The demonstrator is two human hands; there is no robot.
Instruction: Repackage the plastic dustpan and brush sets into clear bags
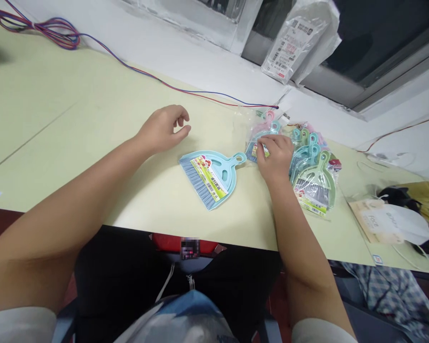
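A light blue mini dustpan-and-brush set (210,177) with a colourful label lies flat on the pale green table (75,124), between my two hands. Just left of it and above, my left hand (163,128) hovers with fingers loosely curled, holding nothing. My right hand (276,155) rests on a pile of bagged dustpan sets (309,169) in teal, green and pink, its fingers pinching the edge of one packaged set (254,150) at the pile's left side.
Red and blue wires (136,69) run along the table's back edge. A plastic-wrapped parcel (296,43) leans against the window sill. At the right lie a white face mask (400,224), a paper bag and cables. My lap is below the front edge.
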